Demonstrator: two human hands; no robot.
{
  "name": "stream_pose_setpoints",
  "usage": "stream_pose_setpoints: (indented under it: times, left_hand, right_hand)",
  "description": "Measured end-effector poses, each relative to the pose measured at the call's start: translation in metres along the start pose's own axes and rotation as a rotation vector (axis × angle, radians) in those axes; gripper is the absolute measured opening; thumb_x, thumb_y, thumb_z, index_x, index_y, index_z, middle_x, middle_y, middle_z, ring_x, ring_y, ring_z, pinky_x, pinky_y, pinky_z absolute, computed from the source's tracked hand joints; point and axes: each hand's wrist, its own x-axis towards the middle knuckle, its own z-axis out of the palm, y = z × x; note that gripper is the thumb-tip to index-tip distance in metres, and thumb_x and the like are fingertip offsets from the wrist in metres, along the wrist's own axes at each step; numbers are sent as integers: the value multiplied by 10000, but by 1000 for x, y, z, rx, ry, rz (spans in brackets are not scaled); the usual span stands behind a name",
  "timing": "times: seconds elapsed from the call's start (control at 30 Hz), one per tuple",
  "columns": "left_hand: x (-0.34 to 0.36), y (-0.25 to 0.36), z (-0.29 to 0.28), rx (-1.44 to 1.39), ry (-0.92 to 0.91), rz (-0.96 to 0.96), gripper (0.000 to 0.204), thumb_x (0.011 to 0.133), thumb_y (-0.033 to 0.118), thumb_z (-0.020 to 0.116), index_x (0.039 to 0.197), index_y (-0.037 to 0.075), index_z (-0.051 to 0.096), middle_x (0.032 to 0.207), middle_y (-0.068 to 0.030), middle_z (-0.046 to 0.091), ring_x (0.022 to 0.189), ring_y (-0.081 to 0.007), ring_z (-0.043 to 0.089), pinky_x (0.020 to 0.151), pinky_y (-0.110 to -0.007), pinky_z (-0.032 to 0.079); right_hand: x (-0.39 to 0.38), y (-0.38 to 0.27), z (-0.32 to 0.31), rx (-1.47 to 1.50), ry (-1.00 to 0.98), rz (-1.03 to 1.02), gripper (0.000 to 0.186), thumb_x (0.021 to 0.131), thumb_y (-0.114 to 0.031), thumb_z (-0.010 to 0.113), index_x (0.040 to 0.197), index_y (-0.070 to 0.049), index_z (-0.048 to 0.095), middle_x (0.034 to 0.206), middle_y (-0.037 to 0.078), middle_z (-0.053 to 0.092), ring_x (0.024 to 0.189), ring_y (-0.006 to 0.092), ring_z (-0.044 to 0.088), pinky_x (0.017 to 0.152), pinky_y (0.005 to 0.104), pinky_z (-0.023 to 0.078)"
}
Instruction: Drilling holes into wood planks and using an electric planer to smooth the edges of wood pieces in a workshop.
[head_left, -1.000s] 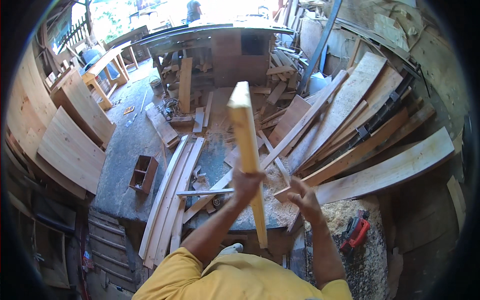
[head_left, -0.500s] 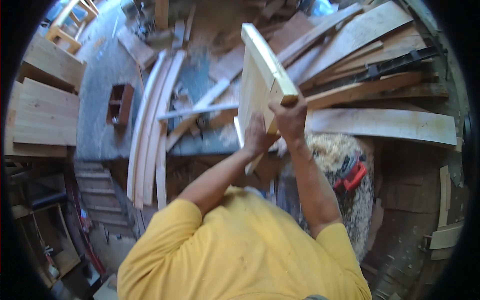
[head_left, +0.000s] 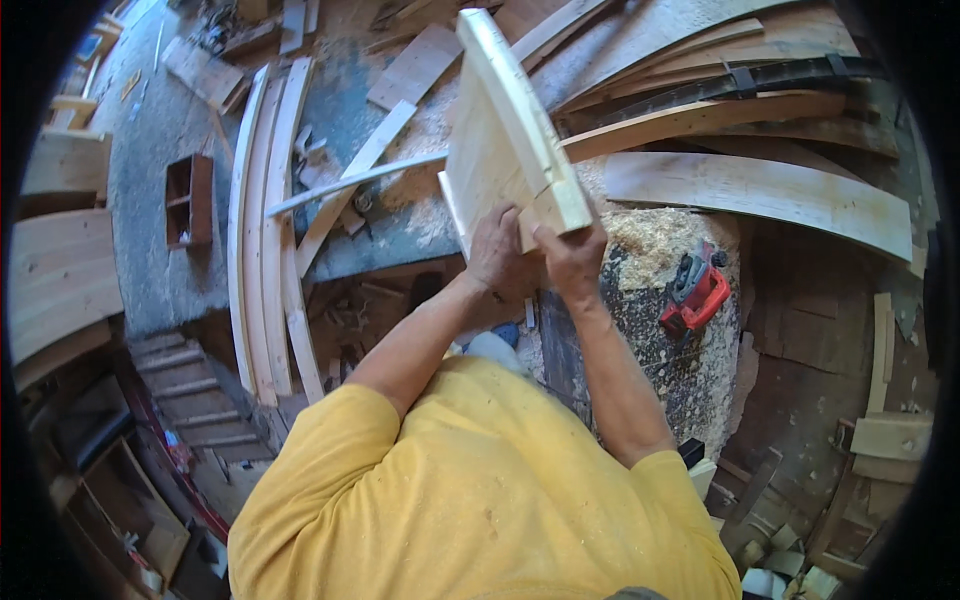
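A pale wooden panel (head_left: 482,150) with a thicker strip along its right edge stands tilted in front of me, its far end raised. My left hand (head_left: 497,250) holds the panel low on its left face, fingers pressed on the wood. My right hand (head_left: 572,255) grips the near lower corner of the thick edge, thumb toward the inner face. To the right of my right hand, a red and black power planer (head_left: 698,292) lies on a dark, shaving-covered block (head_left: 650,350). The panel hides part of my fingers and what lies behind it.
Long pale boards (head_left: 262,230) lie on the grey work surface (head_left: 140,250), left of centre, near a brown divided wooden box (head_left: 188,200). More planks (head_left: 750,185) are heaped at the right. Large panels (head_left: 60,285) stand at the far left. Offcuts and shavings are scattered around.
The panel has swung from upright and edge-on to tilted with its face showing. My right hand has closed on its corner. The view has dipped downward.
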Motion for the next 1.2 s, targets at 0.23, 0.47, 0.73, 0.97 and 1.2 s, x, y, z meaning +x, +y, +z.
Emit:
stream_pose_setpoints:
  times: [0.23,0.47,0.73,0.97,1.2]
  left_hand:
    - [-5,-29,-26,-117,-406,-20,555,650,179,730,1134,19,510,1145,-212,508,1022,-409,525,890,-451,443]
    - [125,-70,-76,-681,180,-646,510,970,420,383,1192,-4,560,1170,-138,583,1126,-209,512,1013,-336,332]
    - [191,-71,-82,-934,85,-381,580,899,565,477,1248,106,531,1238,-44,546,1133,-182,478,987,-371,311]
    - [195,-56,-70,-525,162,-441,390,875,379,580,986,11,645,828,-30,632,798,-94,540,707,-286,459]
    - [188,-46,-94,-487,186,-461,335,896,315,567,956,-5,645,796,-31,623,735,-114,552,687,-272,461]
  right_hand:
    - [-44,16,-18,-97,-35,-38,567,720,-47,707,1249,17,513,1113,134,631,1016,181,599,888,310,469]
    - [-82,41,-46,-95,-83,57,560,709,-29,714,1237,6,531,1123,132,632,1024,199,607,905,317,468]
    - [-77,29,-49,-350,-68,-44,476,653,-83,784,1087,-11,603,1020,172,644,934,337,627,824,388,498]
    - [-98,23,-60,-478,29,-34,470,593,-128,823,997,-15,609,941,168,642,857,366,617,764,421,496]
    - [-96,29,-61,-487,5,-82,426,606,-159,815,943,-31,588,887,154,622,835,359,608,740,438,489]
